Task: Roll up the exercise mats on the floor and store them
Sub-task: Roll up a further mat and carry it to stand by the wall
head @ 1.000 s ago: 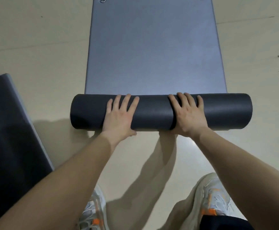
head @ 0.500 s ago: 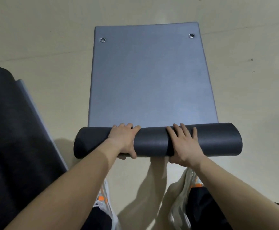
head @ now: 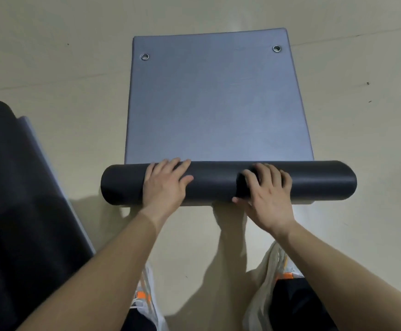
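Found yoga mat roll (head: 321,182) on floor (head: 51,56), at near edge of flat grey stretch (head: 218,103). Pressed with left hand (head: 166,185), fingers laid flat; gripped with right hand (head: 268,197), fingers curled over top. Flagged risk of coning through uneven pushing, and of springing open through slackened pressure.

The person presents a bare left hand (head: 165,185) and right hand (head: 270,199) on bare forearms, white sneakers (head: 272,268) with orange tabs, and dark legwear (head: 297,304).
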`<move>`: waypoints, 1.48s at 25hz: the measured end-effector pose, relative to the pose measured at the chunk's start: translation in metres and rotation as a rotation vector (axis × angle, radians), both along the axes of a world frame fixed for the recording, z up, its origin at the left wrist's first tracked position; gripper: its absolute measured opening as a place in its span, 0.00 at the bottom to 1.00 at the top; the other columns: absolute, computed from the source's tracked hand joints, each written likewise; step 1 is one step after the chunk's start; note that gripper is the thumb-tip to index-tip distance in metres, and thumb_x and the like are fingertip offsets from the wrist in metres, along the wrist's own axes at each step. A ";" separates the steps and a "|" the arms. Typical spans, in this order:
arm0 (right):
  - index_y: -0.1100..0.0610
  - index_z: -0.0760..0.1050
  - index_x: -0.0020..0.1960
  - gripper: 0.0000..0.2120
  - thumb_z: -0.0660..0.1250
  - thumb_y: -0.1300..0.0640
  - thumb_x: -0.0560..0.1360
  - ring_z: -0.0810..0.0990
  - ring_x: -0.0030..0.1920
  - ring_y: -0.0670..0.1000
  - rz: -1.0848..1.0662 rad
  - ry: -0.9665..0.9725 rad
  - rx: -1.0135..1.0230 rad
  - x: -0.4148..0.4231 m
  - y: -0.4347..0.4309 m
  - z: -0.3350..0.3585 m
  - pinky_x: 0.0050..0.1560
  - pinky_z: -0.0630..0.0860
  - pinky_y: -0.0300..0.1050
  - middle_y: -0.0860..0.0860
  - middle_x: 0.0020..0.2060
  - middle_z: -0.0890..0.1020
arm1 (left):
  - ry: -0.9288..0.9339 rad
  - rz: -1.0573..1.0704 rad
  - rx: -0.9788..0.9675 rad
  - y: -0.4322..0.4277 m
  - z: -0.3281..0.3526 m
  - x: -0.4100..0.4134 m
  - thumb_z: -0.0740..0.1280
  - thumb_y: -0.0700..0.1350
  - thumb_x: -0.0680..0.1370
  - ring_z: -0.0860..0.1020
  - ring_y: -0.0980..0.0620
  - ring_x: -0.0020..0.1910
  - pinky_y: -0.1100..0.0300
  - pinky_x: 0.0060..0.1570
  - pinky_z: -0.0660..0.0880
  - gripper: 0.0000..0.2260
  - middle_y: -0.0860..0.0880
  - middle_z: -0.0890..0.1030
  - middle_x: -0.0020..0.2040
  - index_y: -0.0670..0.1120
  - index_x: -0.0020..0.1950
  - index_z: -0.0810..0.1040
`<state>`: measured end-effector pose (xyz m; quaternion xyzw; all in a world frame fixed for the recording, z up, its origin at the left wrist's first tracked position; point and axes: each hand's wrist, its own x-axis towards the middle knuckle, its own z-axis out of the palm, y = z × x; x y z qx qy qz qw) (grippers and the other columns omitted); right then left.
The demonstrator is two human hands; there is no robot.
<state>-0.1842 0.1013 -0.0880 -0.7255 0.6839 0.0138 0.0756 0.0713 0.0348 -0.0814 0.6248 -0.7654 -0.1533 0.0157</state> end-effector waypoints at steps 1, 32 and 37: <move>0.53 0.59 0.80 0.49 0.74 0.32 0.68 0.59 0.78 0.65 -0.004 0.059 -0.014 0.000 0.003 -0.008 0.76 0.48 0.68 0.60 0.77 0.65 | 0.031 0.014 0.034 -0.018 0.001 -0.003 0.58 0.57 0.84 0.68 0.48 0.74 0.47 0.77 0.52 0.19 0.52 0.73 0.74 0.56 0.74 0.73; 0.45 0.40 0.83 0.57 0.51 0.16 0.65 0.43 0.82 0.62 0.004 -0.024 0.450 0.007 0.011 0.008 0.78 0.44 0.70 0.57 0.83 0.48 | -0.153 -0.039 0.323 0.010 0.032 0.000 0.69 0.73 0.68 0.66 0.46 0.75 0.42 0.73 0.59 0.41 0.52 0.70 0.75 0.57 0.76 0.67; 0.52 0.65 0.76 0.44 0.53 0.24 0.70 0.61 0.77 0.64 -0.017 -0.069 0.067 0.006 -0.016 0.018 0.73 0.56 0.68 0.59 0.76 0.66 | -0.241 -0.063 0.138 0.011 0.015 -0.014 0.57 0.80 0.67 0.48 0.42 0.81 0.38 0.76 0.42 0.49 0.49 0.55 0.83 0.56 0.81 0.54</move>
